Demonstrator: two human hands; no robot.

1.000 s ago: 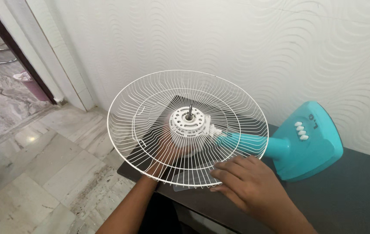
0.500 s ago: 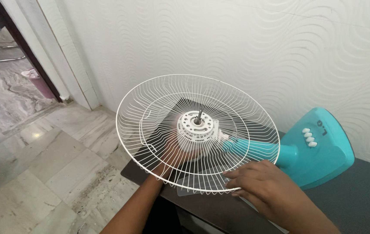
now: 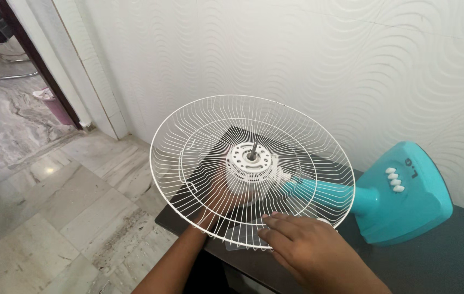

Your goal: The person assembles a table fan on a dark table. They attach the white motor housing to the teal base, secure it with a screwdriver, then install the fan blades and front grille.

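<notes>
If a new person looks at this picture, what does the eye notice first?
The white wire fan guard fills the middle, facing up, with the motor hub at its centre. The right hand rests at its near rim; the left hand is beneath it. The turquoise fan base lies at right.

round white wire fan guard [image 3: 199, 136]: thin painted metal, smooth, faint sheen. white ribbed motor housing [image 3: 251, 166]: moulded plastic, matt; bare grey metal shaft [image 3: 254, 148] at centre, dull. turquoise fan base with neck [image 3: 406, 201]: smooth plastic, satin gloss; small white oval buttons [image 3: 394, 181], glossy plastic. dark rectangular tabletop [image 3: 449, 250]: matt, finely textured. white wall with wavy relief [image 3: 297, 60]: embossed, matt. pale marble-look floor tiles [image 3: 41, 207]: polished, gritty in places.
</notes>
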